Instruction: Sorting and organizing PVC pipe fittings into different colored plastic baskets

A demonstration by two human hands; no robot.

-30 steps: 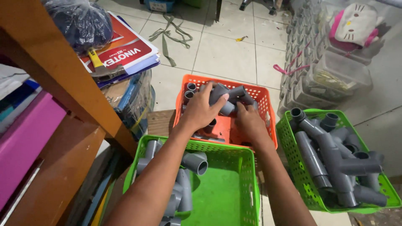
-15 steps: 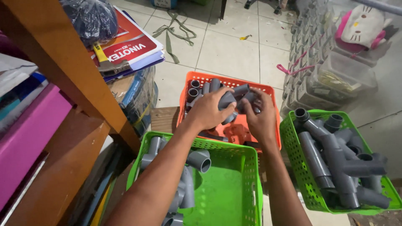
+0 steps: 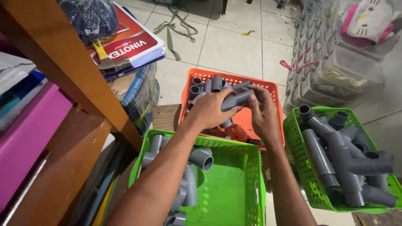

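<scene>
We had both hands on one grey pipe fitting (image 3: 236,99) over the orange basket (image 3: 268,90): left hand (image 3: 211,109) fingers wrapped around its near end, right hand (image 3: 263,111) fingers closed on the far end.

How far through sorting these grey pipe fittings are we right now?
Looks done: grey fittings already lie in the near green plastic basket and fill the right green plastic basket. In hand: both the left hand and right hand grip one grey plastic pipe fitting over the orange plastic basket. Left: several loose fittings remain in that orange basket.
</scene>
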